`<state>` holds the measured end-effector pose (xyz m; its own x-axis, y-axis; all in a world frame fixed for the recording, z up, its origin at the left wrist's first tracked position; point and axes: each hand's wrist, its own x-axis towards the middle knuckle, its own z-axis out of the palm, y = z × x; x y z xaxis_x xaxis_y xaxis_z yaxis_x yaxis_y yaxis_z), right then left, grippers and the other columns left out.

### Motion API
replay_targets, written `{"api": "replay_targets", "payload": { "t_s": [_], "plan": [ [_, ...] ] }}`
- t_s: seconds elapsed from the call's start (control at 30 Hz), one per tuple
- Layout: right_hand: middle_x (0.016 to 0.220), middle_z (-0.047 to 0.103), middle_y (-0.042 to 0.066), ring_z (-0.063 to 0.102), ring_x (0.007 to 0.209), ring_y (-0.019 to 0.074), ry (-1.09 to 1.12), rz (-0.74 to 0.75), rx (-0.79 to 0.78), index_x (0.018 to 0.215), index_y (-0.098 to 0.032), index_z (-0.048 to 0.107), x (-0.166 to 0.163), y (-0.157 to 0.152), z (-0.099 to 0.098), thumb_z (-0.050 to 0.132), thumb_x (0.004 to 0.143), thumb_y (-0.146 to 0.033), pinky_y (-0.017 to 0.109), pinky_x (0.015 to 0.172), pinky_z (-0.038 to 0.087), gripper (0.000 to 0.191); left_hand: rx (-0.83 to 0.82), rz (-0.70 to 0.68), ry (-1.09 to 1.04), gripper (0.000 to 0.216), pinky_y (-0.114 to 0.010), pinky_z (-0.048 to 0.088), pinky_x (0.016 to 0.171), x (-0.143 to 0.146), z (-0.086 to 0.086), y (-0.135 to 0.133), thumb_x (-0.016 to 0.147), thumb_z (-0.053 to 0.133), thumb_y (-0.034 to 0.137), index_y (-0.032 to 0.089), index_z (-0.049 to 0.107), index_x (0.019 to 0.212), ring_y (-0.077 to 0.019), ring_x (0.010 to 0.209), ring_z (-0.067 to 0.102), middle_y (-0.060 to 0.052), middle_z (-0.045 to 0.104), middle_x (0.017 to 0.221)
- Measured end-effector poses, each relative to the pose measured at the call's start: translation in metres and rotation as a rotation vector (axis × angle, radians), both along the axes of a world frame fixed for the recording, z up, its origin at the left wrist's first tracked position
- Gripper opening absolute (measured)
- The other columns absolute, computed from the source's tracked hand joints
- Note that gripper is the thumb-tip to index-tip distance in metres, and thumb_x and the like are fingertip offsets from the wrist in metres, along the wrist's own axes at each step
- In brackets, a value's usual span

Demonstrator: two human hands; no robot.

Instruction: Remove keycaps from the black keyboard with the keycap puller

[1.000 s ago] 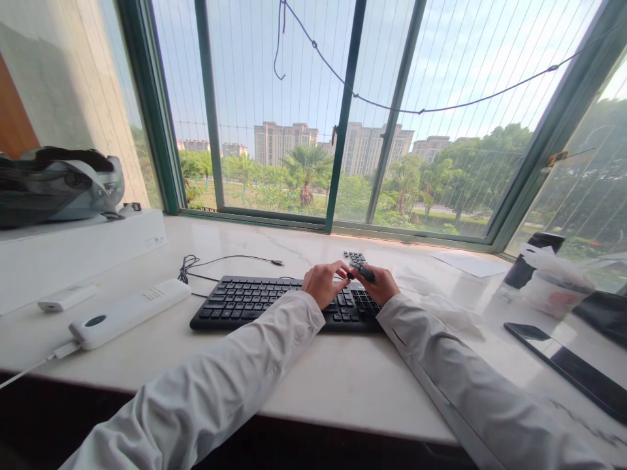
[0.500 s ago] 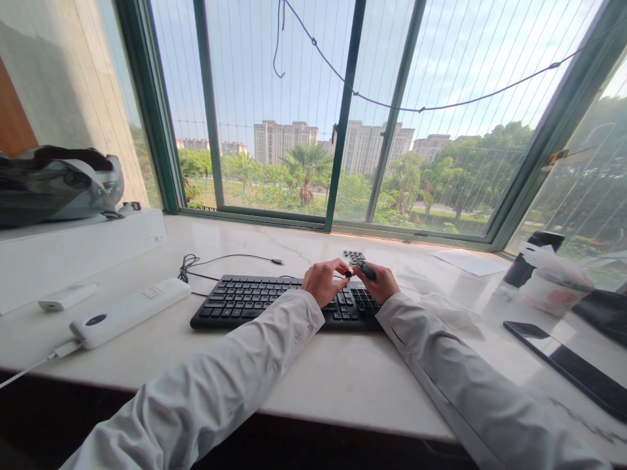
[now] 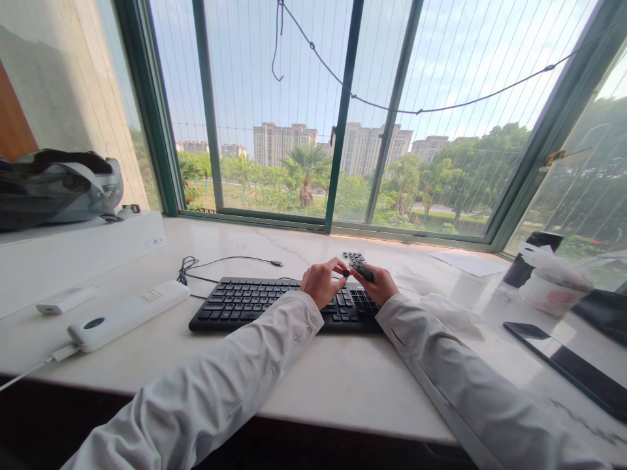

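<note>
Both my hands hover over the right end of a black keyboard [image 3: 255, 301] on the pale stone sill. My right hand [image 3: 379, 282] is closed around a small black tool [image 3: 364, 271], its tip pointing left. My left hand [image 3: 321, 282] pinches a tiny black piece [image 3: 345, 273], perhaps a keycap, at the tool's tip. Several loose black keycaps [image 3: 353, 257] lie in a cluster just beyond my hands.
A white power strip [image 3: 128, 313] and a small white box [image 3: 66, 299] lie left of the keyboard, whose cable [image 3: 230, 258] is coiled behind it. A helmet [image 3: 59, 186] sits on a white carton [image 3: 81, 245]. Right: crumpled wipes [image 3: 445, 310], a phone [image 3: 578, 372], a tissue tub [image 3: 556, 281].
My hands stay almost still over the keyboard's right end. The small piece has shifted slightly from the tool's tip into my left fingertips.
</note>
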<state>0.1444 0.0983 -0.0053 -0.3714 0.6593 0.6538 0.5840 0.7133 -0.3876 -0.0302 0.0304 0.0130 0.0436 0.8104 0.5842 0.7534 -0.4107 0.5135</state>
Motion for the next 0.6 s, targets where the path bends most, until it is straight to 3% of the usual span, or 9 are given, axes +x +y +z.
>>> {"api": "replay_targets", "payload": {
  "t_s": [0.6],
  "plan": [
    [0.054, 0.049, -0.002, 0.04, 0.055, 0.0119, -0.012, 0.023, -0.031, 0.062, -0.019, 0.051, 0.0001, -0.0014, 0.0011, 0.048, 0.084, -0.053, 0.025, 0.053, 0.03, 0.041, 0.103, -0.027, 0.045, 0.015, -0.027, 0.047, 0.081, -0.0013, -0.0042, 0.0029, 0.078, 0.062, 0.028, 0.027, 0.063, 0.093, -0.0168, 0.091, 0.063, 0.003, 0.069, 0.098]
  ]
}}
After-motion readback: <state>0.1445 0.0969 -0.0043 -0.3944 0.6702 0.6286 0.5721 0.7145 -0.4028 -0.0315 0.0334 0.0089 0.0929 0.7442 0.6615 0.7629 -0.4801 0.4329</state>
